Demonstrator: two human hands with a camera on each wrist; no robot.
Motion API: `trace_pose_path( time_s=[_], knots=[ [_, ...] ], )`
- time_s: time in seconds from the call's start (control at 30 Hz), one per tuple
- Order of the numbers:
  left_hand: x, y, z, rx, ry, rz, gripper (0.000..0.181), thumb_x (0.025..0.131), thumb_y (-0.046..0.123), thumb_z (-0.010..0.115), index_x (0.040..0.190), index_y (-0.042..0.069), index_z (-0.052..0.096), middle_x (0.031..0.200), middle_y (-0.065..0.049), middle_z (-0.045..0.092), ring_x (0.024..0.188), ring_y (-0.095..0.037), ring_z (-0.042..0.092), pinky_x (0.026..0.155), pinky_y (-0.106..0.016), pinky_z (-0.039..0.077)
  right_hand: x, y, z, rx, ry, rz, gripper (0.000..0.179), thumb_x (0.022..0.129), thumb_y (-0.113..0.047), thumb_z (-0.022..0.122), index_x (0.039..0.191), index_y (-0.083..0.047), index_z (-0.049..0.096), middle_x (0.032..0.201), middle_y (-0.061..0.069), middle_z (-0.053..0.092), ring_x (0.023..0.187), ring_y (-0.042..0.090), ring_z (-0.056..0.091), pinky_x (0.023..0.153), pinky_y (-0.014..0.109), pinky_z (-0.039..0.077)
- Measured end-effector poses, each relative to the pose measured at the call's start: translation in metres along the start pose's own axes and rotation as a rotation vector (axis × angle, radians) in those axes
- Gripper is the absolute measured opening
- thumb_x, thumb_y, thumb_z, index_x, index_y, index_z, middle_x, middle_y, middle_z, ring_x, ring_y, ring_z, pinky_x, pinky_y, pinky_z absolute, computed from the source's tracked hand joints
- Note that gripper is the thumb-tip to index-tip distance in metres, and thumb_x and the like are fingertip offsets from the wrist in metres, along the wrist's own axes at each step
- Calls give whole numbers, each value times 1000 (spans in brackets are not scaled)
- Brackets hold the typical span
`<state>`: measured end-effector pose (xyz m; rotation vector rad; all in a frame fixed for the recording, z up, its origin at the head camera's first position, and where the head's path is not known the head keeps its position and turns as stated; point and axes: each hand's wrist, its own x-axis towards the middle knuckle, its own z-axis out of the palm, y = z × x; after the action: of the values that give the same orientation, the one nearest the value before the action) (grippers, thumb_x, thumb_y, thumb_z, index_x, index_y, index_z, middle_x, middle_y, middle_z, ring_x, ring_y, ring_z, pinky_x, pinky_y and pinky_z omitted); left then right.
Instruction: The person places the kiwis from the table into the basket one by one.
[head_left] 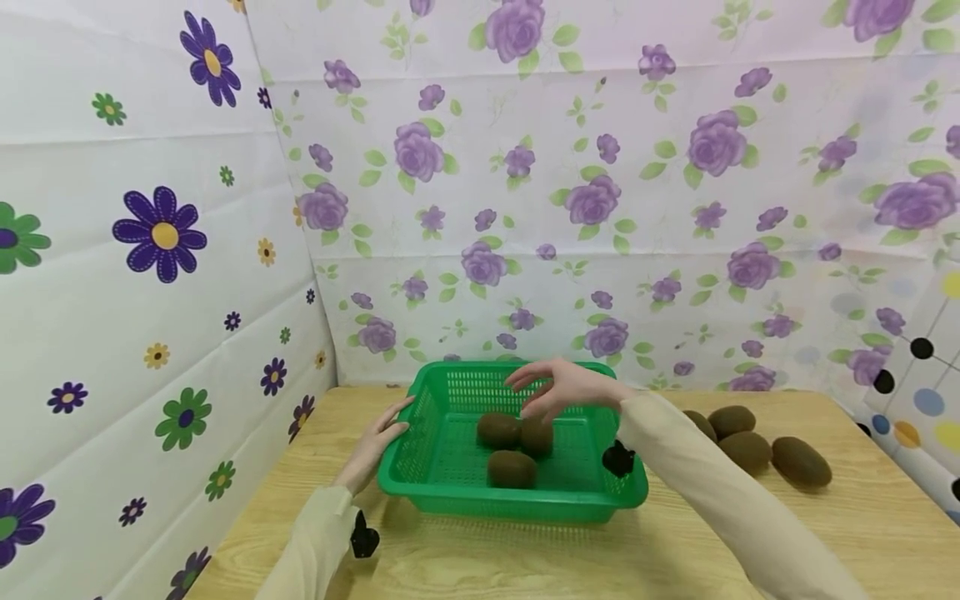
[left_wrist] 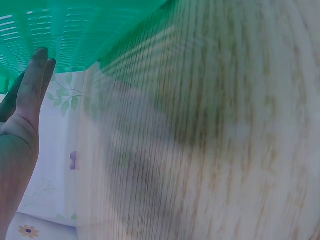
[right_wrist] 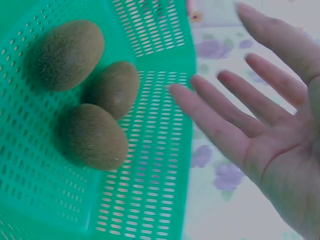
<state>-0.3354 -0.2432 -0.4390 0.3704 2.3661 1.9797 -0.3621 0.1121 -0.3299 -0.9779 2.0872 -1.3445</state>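
Three brown, fuzzy kiwis lie grouped on the floor of a green plastic basket with slotted walls. Over them is my right hand, fingers spread and slightly bent, with nothing in its grasp. The right wrist view shows its palm apart from the kiwis. My left hand rests against the basket's left side near the rim. In the left wrist view, the fingers of that hand are extended along the outside of the basket wall.
Several more kiwis lie on the wooden table to the right of the basket, partly behind my right sleeve. Flower-patterned sheets rise behind the table and along its left side.
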Motion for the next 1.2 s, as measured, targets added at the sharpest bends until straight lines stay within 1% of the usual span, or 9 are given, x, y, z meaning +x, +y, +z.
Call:
trace_pose_path(
  time_s=[0.13, 0.3, 0.37, 0.57, 0.73, 0.9, 1.03, 1.1, 1.2],
  knots=[
    [-4, 4, 1, -26, -12, -8, 46, 96, 20, 47, 141, 21, 35, 145, -8, 18, 126, -34, 24, 96, -54, 24, -21, -6, -8, 35, 112, -82, 54, 81, -13, 69, 130, -10, 47, 122, 15, 49, 102, 28, 55, 71, 45, 49],
    [-12, 16, 0, -11, -34, 1, 48, 97, 18, 43, 143, 15, 30, 147, -10, 11, 130, -35, 12, 98, -56, 16, -47, -3, -23, 70, 208, -146, 56, 81, -12, 69, 132, -9, 45, 123, 17, 48, 103, 30, 54, 72, 46, 49],
    [-13, 17, 0, 1, -37, -2, 48, 97, 18, 43, 143, 14, 29, 148, -10, 9, 131, -35, 10, 99, -55, 14, -58, 1, -29, 73, 237, -162, 56, 82, -11, 67, 133, -9, 45, 124, 17, 48, 103, 30, 54, 74, 48, 47],
    [-14, 16, -1, -14, -28, -26, 48, 97, 18, 43, 143, 16, 29, 147, -9, 11, 130, -33, 13, 99, -53, 17, -87, 18, -42, 123, 301, -238, 52, 87, -4, 60, 135, -5, 40, 127, 21, 44, 106, 33, 51, 77, 54, 43],
    [-12, 15, 0, -13, -27, -21, 48, 97, 19, 44, 143, 16, 30, 147, -9, 11, 131, -34, 11, 99, -54, 16, -110, 35, -46, 118, 393, -265, 49, 89, -3, 57, 135, -4, 39, 126, 22, 45, 107, 31, 51, 77, 48, 45],
    [-6, 3, -2, -9, -18, -2, 47, 97, 21, 46, 142, 20, 32, 147, -8, 12, 131, -34, 10, 99, -56, 13, -136, 60, -37, 68, 556, -248, 46, 90, -4, 56, 133, 0, 41, 121, 20, 48, 104, 30, 53, 76, 41, 47],
    [0, -6, -3, 18, -15, 13, 47, 96, 26, 46, 141, 24, 33, 147, -4, 14, 131, -32, 11, 99, -56, 13, -154, 76, -29, 18, 718, -197, 44, 89, -5, 58, 130, 1, 44, 117, 15, 53, 99, 22, 57, 74, 34, 49],
    [2, -6, -2, 15, -16, 13, 47, 96, 26, 46, 141, 24, 34, 147, -4, 15, 131, -31, 12, 99, -55, 14, -162, 80, -26, -24, 787, -162, 44, 89, -7, 58, 130, 2, 43, 116, 15, 53, 96, 16, 57, 74, 29, 48],
    [-1, -1, -1, -18, -22, 1, 47, 96, 22, 46, 141, 22, 34, 147, -6, 15, 130, -32, 14, 99, -55, 16, -173, 89, -22, -85, 852, -88, 47, 90, -14, 58, 132, -1, 42, 119, 13, 51, 98, 12, 55, 76, 21, 46]
  ],
)
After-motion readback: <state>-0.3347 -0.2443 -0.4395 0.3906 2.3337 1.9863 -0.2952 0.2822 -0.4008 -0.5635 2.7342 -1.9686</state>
